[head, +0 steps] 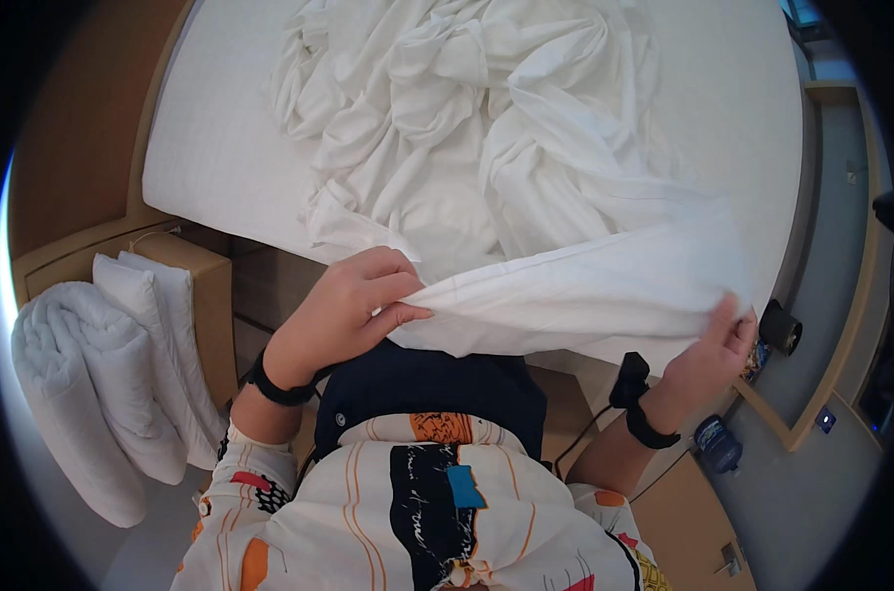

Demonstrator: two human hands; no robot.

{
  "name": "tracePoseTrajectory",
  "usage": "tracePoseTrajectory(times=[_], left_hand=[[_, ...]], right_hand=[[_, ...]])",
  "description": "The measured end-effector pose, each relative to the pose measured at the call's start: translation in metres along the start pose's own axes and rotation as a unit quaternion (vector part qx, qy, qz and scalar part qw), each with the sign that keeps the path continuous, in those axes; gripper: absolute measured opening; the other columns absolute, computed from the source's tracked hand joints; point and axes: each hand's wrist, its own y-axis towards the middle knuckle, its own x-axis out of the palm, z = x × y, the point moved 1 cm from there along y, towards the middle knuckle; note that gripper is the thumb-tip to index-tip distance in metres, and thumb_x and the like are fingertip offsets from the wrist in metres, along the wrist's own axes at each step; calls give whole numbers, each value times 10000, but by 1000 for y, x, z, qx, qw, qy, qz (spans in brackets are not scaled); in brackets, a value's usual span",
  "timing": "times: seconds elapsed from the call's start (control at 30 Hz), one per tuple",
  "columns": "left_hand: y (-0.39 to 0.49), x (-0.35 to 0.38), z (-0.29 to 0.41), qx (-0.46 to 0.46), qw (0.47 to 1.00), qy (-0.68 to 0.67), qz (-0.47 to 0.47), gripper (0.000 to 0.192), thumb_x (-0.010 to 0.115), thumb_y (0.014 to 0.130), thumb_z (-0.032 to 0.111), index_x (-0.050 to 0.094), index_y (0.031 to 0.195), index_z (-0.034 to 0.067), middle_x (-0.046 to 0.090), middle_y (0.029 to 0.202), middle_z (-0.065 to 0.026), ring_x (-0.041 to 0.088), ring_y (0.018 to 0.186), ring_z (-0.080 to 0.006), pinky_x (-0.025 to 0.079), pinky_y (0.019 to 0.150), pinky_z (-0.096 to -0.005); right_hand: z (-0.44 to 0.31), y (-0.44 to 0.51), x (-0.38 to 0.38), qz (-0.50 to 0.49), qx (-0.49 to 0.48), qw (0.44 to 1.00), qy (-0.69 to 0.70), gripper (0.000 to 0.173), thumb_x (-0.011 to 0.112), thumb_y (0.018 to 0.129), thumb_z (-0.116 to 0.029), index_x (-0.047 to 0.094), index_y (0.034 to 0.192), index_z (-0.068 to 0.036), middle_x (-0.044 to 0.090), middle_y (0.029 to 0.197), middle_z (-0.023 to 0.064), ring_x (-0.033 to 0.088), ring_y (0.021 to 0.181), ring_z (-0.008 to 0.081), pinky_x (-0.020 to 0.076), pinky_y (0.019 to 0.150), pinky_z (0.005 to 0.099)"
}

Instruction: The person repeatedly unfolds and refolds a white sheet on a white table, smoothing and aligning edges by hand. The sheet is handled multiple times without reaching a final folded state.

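A large white cloth (447,96), probably a sheet or cover, lies crumpled over a white mattress (218,125). Its near edge is stretched between my hands at the mattress's near side. My left hand (362,306) pinches the cloth edge between thumb and fingers, left of centre. Farther right, my right hand (713,354) grips the other end of the raised edge; its fingertips are slightly blurred. Each wrist wears a black strap, and the right one carries a small black device with a cable.
At left, a rolled white quilt (85,399) and white pillows (155,354) stand against a wooden bedside cabinet (206,295). A wooden headboard (85,125) rises beyond. At right are a black cylindrical object (779,327), a large blue water bottle (718,445) and a wooden door (694,517).
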Motion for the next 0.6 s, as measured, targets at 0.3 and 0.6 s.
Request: tracePoseTrajectory(times=[0.3,0.6], left_hand=[[24,35,38,153,987,-45,-3,248,746,810,271,600,831,72,574,668,-66,565,563,-279,426,504,-366],[3,10,-15,69,996,-26,-59,237,770,792,287,649,764,85,594,641,-65,579,598,-276,436,552,-356]], right_hand=[[-36,-53,44,-561,-251,788,16,549,815,743,-391,620,1069,5,664,1020,114,615,990,303,430,969,442],[-43,2,4,-585,-214,715,317,131,691,747,-144,627,737,-31,583,611,50,546,549,185,455,657,390]])
